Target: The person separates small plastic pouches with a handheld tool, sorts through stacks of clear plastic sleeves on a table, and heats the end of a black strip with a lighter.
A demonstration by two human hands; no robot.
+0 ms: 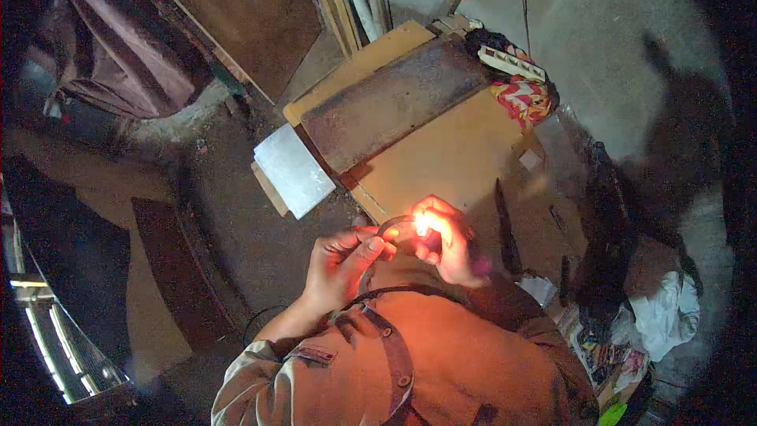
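Observation:
My left hand (341, 266) pinches a narrow dark strap (394, 223) between thumb and fingers. From there the strap arches over toward my right hand (448, 246), its far end lost in the glare of a small bright flame (423, 226). The right hand is closed around what looks like a lit lighter, its body hidden by the fingers and the glow. Both hands are close together in front of my chest. Orange light falls on the fingers and on my shirt (339, 375).
Ahead stands a low board-topped table (441, 154) with a dark worn panel (394, 102) across it. A white sheet (295, 170) lies at its left corner, a patterned red cloth (522, 101) at its far right. White plastic bags (666, 315) sit at lower right.

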